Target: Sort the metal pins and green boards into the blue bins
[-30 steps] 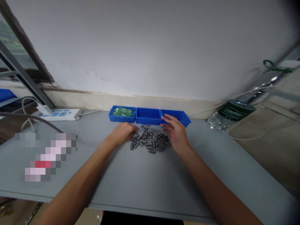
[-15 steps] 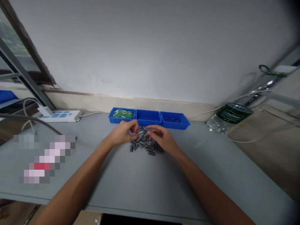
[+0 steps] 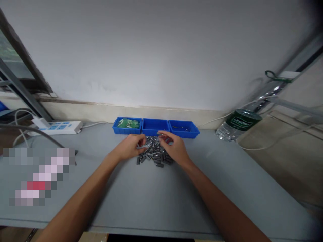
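Note:
A pile of small dark grey and silvery metal pieces [image 3: 156,155] lies on the grey table in front of me. At its left edge is my left hand [image 3: 131,147], thumb and forefinger apart, with nothing visible between them. On the opposite side my right hand [image 3: 176,148] hovers over the pile, its thumb and forefinger also parted. Its other fingers are curled and partly hidden. Behind the pile stand three joined blue bins: the left bin [image 3: 114,129] holds green and white pieces, the middle bin [image 3: 155,131] looks nearly bare, and the right bin [image 3: 185,135] has a few thin metal pieces.
A white power strip [image 3: 73,127] with a plug and cables lies at the back left. Nearer on that side is a pixelated patch [image 3: 47,174]. A large clear bottle with a green label [image 3: 242,120] lies tilted at the back right, beside a white cable.
The fingers of both hands have spread, and the hands have drawn slightly apart over the pile. The whole view has shifted a little.

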Demonstrator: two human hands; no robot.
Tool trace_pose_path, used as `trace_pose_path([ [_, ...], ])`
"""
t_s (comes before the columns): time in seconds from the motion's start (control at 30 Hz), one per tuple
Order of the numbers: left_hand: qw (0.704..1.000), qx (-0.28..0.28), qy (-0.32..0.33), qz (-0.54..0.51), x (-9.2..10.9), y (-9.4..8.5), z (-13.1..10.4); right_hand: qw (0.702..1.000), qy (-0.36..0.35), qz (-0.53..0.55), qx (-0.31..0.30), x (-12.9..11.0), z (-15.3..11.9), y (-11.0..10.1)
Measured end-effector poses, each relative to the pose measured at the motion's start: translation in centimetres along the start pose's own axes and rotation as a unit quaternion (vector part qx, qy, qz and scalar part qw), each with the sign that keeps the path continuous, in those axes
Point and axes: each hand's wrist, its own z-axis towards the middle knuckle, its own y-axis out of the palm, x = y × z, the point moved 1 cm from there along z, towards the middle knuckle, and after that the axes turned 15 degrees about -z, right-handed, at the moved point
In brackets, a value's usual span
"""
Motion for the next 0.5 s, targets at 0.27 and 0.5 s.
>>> trace_pose_path([
  [0.27,0.999,-0.006,-0.033,0.019,-1.4,0.6,0.2,0.942,-0.109,-0.308,0.074,2.2,0.9,0.1],
  [0.5,0.999,0.018,-0.031,0.022,-1.7,0.6,0.2,0.94,-0.102,-0.309,0.098,2.1,0.7,0.2],
])
